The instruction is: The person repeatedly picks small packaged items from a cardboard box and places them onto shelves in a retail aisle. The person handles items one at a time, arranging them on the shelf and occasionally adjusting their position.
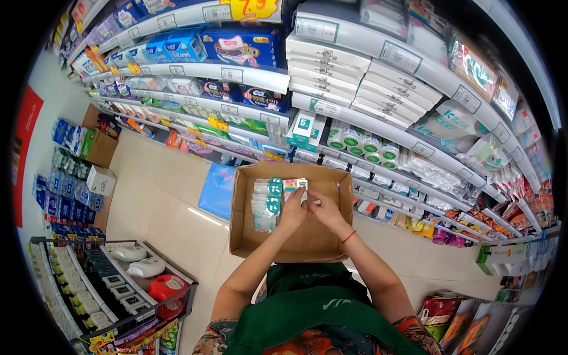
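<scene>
An open cardboard box (289, 254) stands in front of me, and both my hands are inside it. Toward the box's left side lie several teal-and-white clear-wrapped packs (266, 207) in a column. My left hand (293, 212) is closed on the lower part of a small white packet with a rainbow-coloured patch (292, 184), beside those packs. Close to its right, my right hand (325, 211) has its fingers drawn together, the tips nearly meeting the left hand's. Whatever those right fingers hold is too small or hidden to make out.
Shelves with white boxes (328, 74), rolls (362, 142) and hanging packs rise behind the cardboard box. A blue package (217, 186) lies left of it on the tiled floor (160, 195). A low display rack with bottles (145, 267) stands at the lower left, bagged goods (441, 313) at the lower right.
</scene>
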A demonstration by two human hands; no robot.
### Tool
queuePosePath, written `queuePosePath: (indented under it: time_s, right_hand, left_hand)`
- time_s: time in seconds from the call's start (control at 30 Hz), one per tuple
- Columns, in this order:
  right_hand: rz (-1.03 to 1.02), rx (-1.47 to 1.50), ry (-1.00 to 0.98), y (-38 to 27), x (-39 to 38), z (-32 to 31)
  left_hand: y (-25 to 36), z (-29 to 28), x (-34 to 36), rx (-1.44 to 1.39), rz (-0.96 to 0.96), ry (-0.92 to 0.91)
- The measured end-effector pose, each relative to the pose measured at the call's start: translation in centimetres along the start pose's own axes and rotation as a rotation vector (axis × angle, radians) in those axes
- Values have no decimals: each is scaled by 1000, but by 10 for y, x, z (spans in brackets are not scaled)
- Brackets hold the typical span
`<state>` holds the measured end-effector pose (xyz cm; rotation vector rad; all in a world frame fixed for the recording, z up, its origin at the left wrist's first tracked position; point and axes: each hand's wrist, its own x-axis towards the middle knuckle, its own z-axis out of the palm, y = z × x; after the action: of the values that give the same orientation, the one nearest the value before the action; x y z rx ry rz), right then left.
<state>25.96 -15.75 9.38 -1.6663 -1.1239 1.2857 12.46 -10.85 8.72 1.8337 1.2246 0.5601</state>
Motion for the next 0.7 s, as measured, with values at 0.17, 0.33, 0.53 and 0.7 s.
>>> queuePosePath:
  time_s: [0.17, 0.33, 0.53, 0.7]
  right_hand:
    - [-132, 50, 63, -73, -14, -28]
    - [-300, -36, 168, -128, -22, -58]
    - [-531, -2, 315, -219, -58, -98]
    - [-707, -113, 434, -269, -76, -136]
  left_hand:
    - [55, -24, 17, -107, 149, 40]
    - [120, -54, 35, -179, 375, 109]
    - [215, -94, 47, -191, 639, 144]
    - [286, -119, 60, -206, 827, 149]
